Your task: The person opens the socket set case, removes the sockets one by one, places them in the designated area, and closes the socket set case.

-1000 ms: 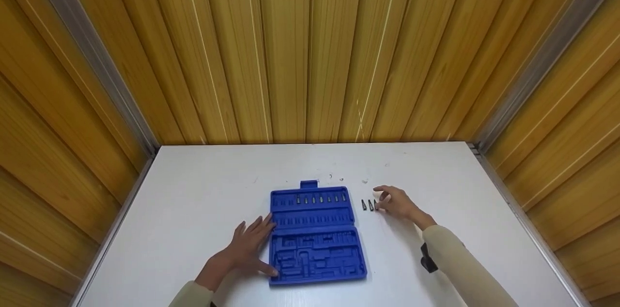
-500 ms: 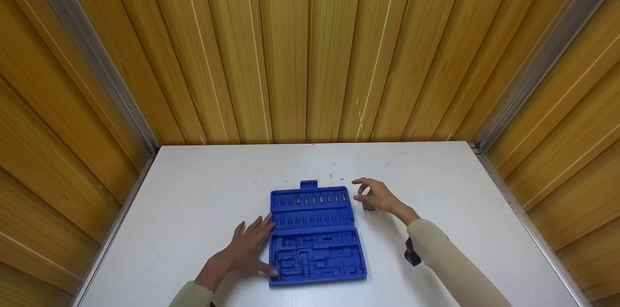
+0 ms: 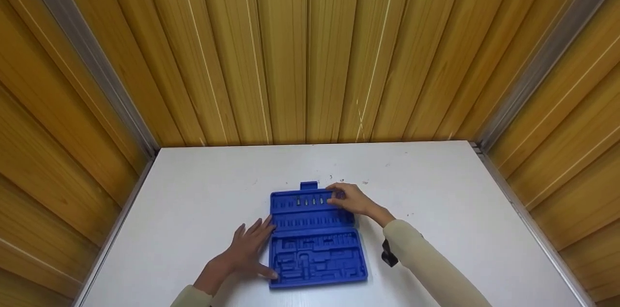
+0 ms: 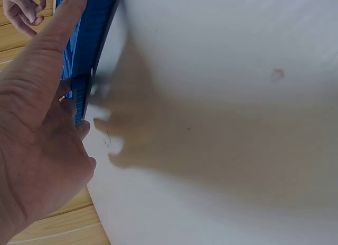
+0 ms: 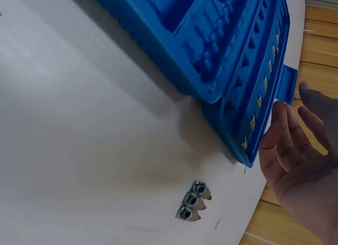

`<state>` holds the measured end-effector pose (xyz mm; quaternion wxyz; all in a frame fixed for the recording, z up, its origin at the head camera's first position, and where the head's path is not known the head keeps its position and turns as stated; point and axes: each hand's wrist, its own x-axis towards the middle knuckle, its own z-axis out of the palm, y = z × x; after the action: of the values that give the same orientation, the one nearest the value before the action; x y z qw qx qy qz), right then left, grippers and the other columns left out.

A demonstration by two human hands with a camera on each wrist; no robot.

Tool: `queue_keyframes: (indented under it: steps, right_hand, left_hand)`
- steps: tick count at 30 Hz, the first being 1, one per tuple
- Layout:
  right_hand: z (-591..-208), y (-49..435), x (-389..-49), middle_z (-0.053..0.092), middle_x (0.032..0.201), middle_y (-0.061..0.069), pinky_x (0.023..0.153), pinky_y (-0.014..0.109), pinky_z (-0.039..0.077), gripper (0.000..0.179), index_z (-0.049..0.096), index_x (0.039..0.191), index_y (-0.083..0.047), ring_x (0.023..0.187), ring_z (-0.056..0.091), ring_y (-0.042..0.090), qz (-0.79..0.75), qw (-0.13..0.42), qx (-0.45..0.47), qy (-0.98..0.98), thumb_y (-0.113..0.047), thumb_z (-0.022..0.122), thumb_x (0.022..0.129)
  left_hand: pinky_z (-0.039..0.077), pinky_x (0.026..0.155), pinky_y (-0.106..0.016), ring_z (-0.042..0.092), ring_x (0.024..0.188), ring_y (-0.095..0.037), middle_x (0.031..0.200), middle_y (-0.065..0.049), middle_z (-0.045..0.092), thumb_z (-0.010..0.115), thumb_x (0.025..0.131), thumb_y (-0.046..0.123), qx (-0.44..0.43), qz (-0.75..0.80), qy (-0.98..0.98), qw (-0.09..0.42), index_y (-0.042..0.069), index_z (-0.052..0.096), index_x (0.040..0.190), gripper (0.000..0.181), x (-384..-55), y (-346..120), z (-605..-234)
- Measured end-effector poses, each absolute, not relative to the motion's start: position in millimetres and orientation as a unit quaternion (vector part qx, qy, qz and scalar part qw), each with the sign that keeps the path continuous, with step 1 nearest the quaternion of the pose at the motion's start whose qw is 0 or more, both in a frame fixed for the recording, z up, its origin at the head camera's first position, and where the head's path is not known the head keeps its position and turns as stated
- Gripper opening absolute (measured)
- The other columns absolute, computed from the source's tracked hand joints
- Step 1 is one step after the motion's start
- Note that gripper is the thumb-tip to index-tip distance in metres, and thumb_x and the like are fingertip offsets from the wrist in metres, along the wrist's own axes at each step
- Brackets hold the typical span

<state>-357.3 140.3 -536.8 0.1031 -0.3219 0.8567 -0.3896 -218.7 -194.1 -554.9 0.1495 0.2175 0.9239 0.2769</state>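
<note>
Blue case (image 3: 317, 283) is laid wide open on the white desk (image 3: 218, 186), pretty much centred between the side edges and set toward the near edge. Nearest is the half with all the odd-shaped hollows (image 3: 315, 261). The left hand (image 3: 245, 252) is spread out along that side: thumb pressed on the near left corner of the case, fingertips rested about halfway up its left edge, nothing gripped. A bit further back, the right hand (image 3: 353, 199) is held over the far right corner of the case, thumb and index finger parted, with nothing seen pinched between them. Part of the row of small bits (image 3: 314, 202) is covered by it; four can be seen from above, slotted along the far edge. Three loose bits (image 5: 194, 201) are shown by the right wrist camera, bunched side by side on the desk near the case's right edge; from above they're blocked by the right hand. Beyond, a latch tab (image 3: 308, 185) is stuck out, some scuffs (image 3: 365, 182) are scattered, and the desk's far edge is backed by a wood-look panel wall (image 3: 286, 55).
</note>
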Motion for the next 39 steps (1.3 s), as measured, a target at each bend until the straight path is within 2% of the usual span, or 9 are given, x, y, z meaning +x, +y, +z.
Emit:
queue_keyframes:
  steps: [2,6,14,17,21,24,28,35,39]
  right_hand:
    - [-539.0,129.4,-356.7,0.071,0.098,0.021,0.081,0.036,0.057,0.037,0.063,0.126,0.012,0.085,0.068,0.027,-0.39,0.098,-0.32,0.858,-0.012,0.067,0.098]
    - [-546.7,108.4,-353.0,0.071,0.104,0.021,0.083,0.036,0.057,0.039,0.063,0.128,0.01,0.089,0.068,0.029,-0.405,0.1,-0.318,0.852,-0.016,0.066,0.1]
    - [-562.2,76.7,-352.4,0.071,0.1,0.022,0.064,0.023,0.054,0.036,0.063,0.128,0.011,0.073,0.067,0.018,-0.458,0.106,-0.283,0.836,-0.012,0.065,0.1]
    - [-564.6,68.9,-353.1,0.072,0.098,0.019,0.068,0.028,0.055,0.033,0.066,0.124,0.01,0.075,0.064,0.015,-0.447,0.084,-0.261,0.852,-0.01,0.067,0.098]
    - [-565.4,59.5,-352.2,0.073,0.095,0.012,0.076,0.037,0.054,0.029,0.072,0.118,0.003,0.082,0.064,0.017,-0.398,0.056,-0.217,0.89,-0.015,0.07,0.095]
    - [-566.0,52.9,-350.8,0.072,0.092,0.008,0.072,0.036,0.052,0.026,0.075,0.113,-0.003,0.082,0.064,0.017,-0.36,0.046,-0.185,0.913,-0.021,0.074,0.093]
    - [-565.4,47.6,-346.2,0.072,0.091,0.005,0.069,0.033,0.048,0.026,0.078,0.109,-0.009,0.081,0.063,0.016,-0.325,0.045,-0.155,0.932,-0.027,0.078,0.091]
    - [-560.5,44.0,-346.2,0.074,0.101,0.009,0.077,0.045,0.057,0.027,0.078,0.112,-0.009,0.09,0.069,0.025,-0.304,0.068,-0.146,0.939,-0.027,0.078,0.091]
    - [-557.3,43.6,-348.6,0.073,0.101,0.01,0.077,0.046,0.057,0.026,0.071,0.116,-0.01,0.091,0.069,0.028,-0.295,0.084,-0.169,0.937,-0.024,0.074,0.094]
  left_hand:
    - [0.005,0.119,-0.077,0.016,0.155,-0.051,0.171,-0.022,0.015,0.091,0.066,0.056,0.22,0.272,0.925,0.149,-0.001,0.028,0.159,0.126,-219.3,-195.4,-554.8]
    - [0.004,0.118,-0.078,0.016,0.154,-0.052,0.17,-0.023,0.015,0.091,0.066,0.058,0.22,0.266,0.926,0.15,-0.002,0.028,0.158,0.127,-220.0,-196.8,-554.2]
    - [0.004,0.12,-0.075,0.013,0.157,-0.049,0.172,-0.019,0.011,0.086,0.067,0.066,0.209,0.23,0.933,0.183,0.002,0.024,0.161,0.129,-224.2,-192.4,-552.0]
    - [0.004,0.121,-0.074,0.013,0.157,-0.048,0.172,-0.019,0.011,0.089,0.067,0.062,0.208,0.224,0.933,0.188,0.002,0.024,0.161,0.129,-225.6,-189.5,-548.3]
    - [0.006,0.121,-0.074,0.013,0.157,-0.048,0.172,-0.018,0.012,0.09,0.066,0.059,0.203,0.222,0.934,0.192,0.001,0.025,0.16,0.128,-224.4,-187.3,-545.2]
    - [0.006,0.121,-0.074,0.012,0.157,-0.048,0.172,-0.018,0.011,0.09,0.067,0.059,0.201,0.218,0.935,0.196,0.002,0.024,0.161,0.128,-222.6,-186.5,-544.1]
    - [0.004,0.121,-0.074,0.012,0.157,-0.048,0.172,-0.019,0.011,0.09,0.067,0.058,0.2,0.223,0.933,0.201,0.002,0.024,0.161,0.127,-219.4,-185.1,-542.6]
    - [0.004,0.122,-0.072,0.012,0.158,-0.046,0.173,-0.017,0.011,0.09,0.068,0.058,0.198,0.22,0.935,0.197,0.003,0.025,0.161,0.126,-220.4,-185.0,-542.8]
    - [0.007,0.121,-0.074,0.014,0.157,-0.047,0.172,-0.018,0.012,0.09,0.067,0.058,0.2,0.21,0.938,0.188,0.002,0.026,0.16,0.126,-221.9,-185.7,-543.6]
